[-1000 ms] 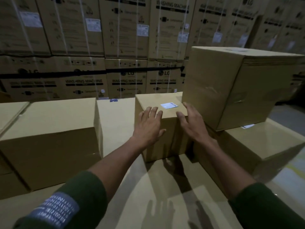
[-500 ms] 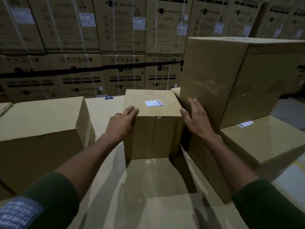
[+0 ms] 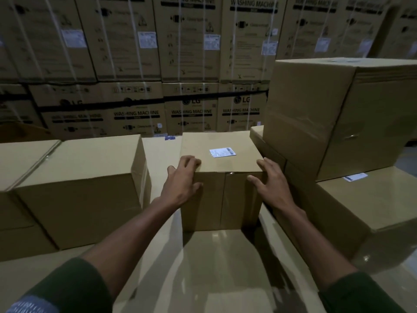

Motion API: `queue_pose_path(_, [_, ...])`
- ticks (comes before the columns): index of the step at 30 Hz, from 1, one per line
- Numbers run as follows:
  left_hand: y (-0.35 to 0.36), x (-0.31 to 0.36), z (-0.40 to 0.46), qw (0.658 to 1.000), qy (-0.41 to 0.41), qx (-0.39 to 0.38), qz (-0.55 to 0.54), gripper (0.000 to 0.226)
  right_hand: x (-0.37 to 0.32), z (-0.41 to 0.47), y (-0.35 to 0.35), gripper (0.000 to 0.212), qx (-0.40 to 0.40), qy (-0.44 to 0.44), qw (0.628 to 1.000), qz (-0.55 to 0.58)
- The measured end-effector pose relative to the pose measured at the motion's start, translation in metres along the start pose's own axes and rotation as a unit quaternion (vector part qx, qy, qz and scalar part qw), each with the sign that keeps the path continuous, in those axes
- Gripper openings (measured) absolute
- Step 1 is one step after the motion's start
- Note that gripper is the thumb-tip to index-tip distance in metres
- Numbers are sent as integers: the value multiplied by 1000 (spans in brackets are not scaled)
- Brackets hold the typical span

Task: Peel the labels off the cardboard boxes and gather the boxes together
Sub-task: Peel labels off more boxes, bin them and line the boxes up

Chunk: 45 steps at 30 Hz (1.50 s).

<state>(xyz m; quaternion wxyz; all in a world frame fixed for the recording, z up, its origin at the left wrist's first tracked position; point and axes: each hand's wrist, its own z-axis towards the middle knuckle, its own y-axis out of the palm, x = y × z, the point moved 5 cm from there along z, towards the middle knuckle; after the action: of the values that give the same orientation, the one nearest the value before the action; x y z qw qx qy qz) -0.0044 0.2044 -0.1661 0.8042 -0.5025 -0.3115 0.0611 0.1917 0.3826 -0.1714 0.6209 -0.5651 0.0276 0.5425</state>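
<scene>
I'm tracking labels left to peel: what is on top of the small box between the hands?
One white label lies flat on the small box, unpeeled. The left hand fingers curl over its top edge, covering that corner.

A large flat cardboard surface carried the things. A small labelled box stood on it, and a wider box stood at its left.
</scene>
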Motion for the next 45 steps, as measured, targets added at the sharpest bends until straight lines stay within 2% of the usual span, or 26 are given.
queue_pose_path(16, [-33,21,-132,1000,-1,12,22,71,-30,-124,-29,64,9,9,999,30])
queue_pose_path(21, [-53,21,-187,1000,13,8,25,70,-51,-176,-36,64,12,21,999,35])
queue_pose_path(30, [-90,5,-297,999,-13,29,20,75,-91,-262,-41,70,28,32,997,59])
queue_pose_path(34, [-107,3,-333,997,9,61,55,67,-102,-283,-39,61,56,31,994,90])
queue_pose_path(39, [-120,10,-357,983,57,99,143,55,-118,-296,-35,42,97,43,992,68])
queue_pose_path(42, [-123,17,-368,979,73,123,145,49,-130,-294,-27,38,76,49,993,74])
queue_pose_path(45, [-126,24,-376,975,93,150,138,39,-138,-289,-18,44,38,76,991,100])
